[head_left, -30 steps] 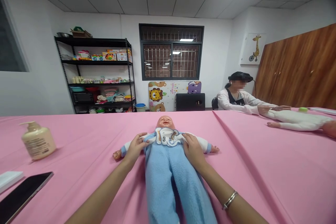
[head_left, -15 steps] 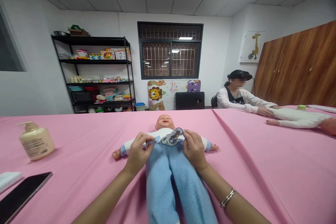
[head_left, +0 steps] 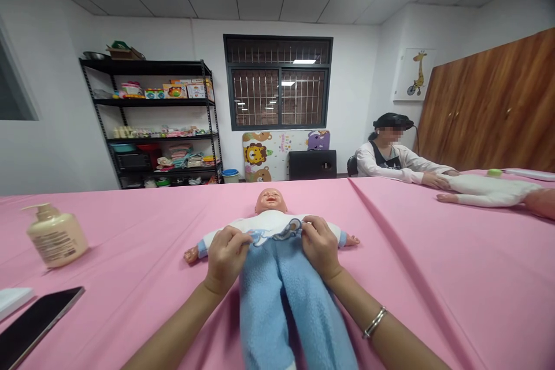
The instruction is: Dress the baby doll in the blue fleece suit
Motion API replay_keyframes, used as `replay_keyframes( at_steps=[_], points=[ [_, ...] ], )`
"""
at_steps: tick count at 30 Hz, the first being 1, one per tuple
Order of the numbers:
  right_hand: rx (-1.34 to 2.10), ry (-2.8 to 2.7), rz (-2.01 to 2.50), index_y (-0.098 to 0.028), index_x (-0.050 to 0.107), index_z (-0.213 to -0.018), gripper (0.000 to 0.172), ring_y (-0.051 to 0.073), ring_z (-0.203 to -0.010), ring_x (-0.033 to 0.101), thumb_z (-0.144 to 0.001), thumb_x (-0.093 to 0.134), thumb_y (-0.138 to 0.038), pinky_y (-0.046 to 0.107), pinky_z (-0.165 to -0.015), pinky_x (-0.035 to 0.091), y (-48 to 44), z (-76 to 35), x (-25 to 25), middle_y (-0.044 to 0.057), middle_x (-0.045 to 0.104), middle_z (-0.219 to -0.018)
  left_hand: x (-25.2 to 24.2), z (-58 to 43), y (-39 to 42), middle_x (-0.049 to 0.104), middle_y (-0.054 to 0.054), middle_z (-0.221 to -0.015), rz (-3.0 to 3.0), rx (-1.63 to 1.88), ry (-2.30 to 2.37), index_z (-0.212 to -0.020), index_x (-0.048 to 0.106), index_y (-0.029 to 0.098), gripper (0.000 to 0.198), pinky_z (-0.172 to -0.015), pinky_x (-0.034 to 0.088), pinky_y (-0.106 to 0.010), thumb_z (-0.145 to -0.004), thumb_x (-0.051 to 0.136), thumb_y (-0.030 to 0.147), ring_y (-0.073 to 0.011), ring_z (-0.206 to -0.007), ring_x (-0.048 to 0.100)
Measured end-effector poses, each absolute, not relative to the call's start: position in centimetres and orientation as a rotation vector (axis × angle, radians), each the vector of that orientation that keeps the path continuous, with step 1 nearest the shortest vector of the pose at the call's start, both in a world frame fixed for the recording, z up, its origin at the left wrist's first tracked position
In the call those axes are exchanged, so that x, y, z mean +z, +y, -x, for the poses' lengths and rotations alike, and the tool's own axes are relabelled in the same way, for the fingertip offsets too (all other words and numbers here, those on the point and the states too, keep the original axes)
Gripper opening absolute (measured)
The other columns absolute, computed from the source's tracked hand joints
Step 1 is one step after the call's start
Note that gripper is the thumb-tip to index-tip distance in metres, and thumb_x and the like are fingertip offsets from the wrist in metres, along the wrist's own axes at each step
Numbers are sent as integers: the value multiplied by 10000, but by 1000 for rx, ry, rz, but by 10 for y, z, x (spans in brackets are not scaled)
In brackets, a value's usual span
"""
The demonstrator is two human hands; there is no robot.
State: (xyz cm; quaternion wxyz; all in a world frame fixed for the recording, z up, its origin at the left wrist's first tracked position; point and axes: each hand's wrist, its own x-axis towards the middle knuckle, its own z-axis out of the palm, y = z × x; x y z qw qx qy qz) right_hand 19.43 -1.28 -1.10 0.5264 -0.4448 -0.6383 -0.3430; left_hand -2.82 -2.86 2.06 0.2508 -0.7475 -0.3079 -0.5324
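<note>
A baby doll [head_left: 271, 201] lies on its back, head away from me, in a white top with blue cuffs. Light blue fleece overalls [head_left: 299, 295] cover its legs and reach up to its belly. The bib [head_left: 277, 233] of the overalls, with its blue-edged patch, is bunched and folded at the doll's waist. My left hand [head_left: 228, 254] pinches the bib's left edge between thumb and fingers. At the right edge, my right hand [head_left: 319, 245] is closed on the same bib. A silver bracelet [head_left: 374, 322] circles my right wrist.
A pink cloth [head_left: 151, 231] covers the table. To the left stand a pump bottle [head_left: 58, 237], a phone [head_left: 37, 324] and a white box [head_left: 15, 302]. At the far right, a person [head_left: 388, 153] in a headset touches another doll [head_left: 494, 191]. Shelves [head_left: 151, 101] line the back wall.
The bib's patch, raised and facing me before, is now folded down and crumpled between my hands. Both hands keep their pinch on it. My view has shifted slightly.
</note>
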Motion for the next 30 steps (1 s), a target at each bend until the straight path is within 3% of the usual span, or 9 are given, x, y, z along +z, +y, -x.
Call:
replay_keyframes(
  at_steps=[6,12,16,19,21,23,26,30],
  points=[
    [-853,-1508,1094,-151,611,-755,204,-18,-800,451,-757,417,-89,101,-733,363,-11,-194,-14,-11,550,-887,18,30,-26,398,22,-543,1979,-1384,-970,-541,451,103,243,-559,260,-154,-784,455,94,-14,-539,320],
    [-844,-1508,1147,-180,625,-850,261,-45,-768,479,-782,388,-94,74,-674,365,-10,-193,-16,-43,564,-960,10,29,-23,431,54,-532,2102,-1237,-1636,-659,478,123,159,-533,247,-135,-767,504,236,3,-495,373],
    [-829,-1528,1220,-210,629,-921,293,-44,-797,500,-799,376,-126,64,-679,382,-9,-193,-18,-52,564,-993,9,29,-24,544,32,-695,2141,-874,-1723,-790,574,187,168,-560,228,-166,-828,429,262,-29,-600,471],
    [-723,-1534,1348,-224,617,-989,329,-28,-825,513,-815,346,-157,75,-696,407,-6,-194,-21,-41,548,-1058,9,27,-24,579,24,-865,2176,-623,-1691,-963,607,321,266,-609,264,-181,-869,360,290,-76,-726,529],
    [-596,-1554,1429,-218,597,-1046,366,-4,-894,520,-821,313,-169,96,-753,438,-3,-195,-24,-19,522,-1119,9,27,-21,586,18,-947,2190,-575,-1778,-1127,536,368,334,-656,318,-191,-878,323,300,-107,-803,554],
    [-451,-1578,1461,-197,578,-1087,400,33,-1023,501,-818,283,-172,147,-872,456,0,-195,-26,7,481,-1187,9,28,-17,579,7,-1044,2256,-615,-1915,-1229,463,337,390,-728,375,-212,-879,292,314,-133,-895,565],
    [-190,-1585,1423,-156,579,-1083,412,86,-1184,418,-804,278,-194,259,-1041,404,5,-196,-31,42,389,-1291,10,31,-12,536,11,-1165,2491,-785,-2012,-1210,488,280,401,-863,401,-225,-864,285,302,-130,-1047,533],
    [402,-1613,1381,-157,606,-1030,390,101,-1215,401,-774,338,-278,320,-1122,323,14,-206,-35,32,392,-1295,8,31,-12,570,-13,-1105,2579,-960,-1997,-1150,541,233,395,-878,409,-240,-845,308,323,-140,-1012,549]
  ],
)
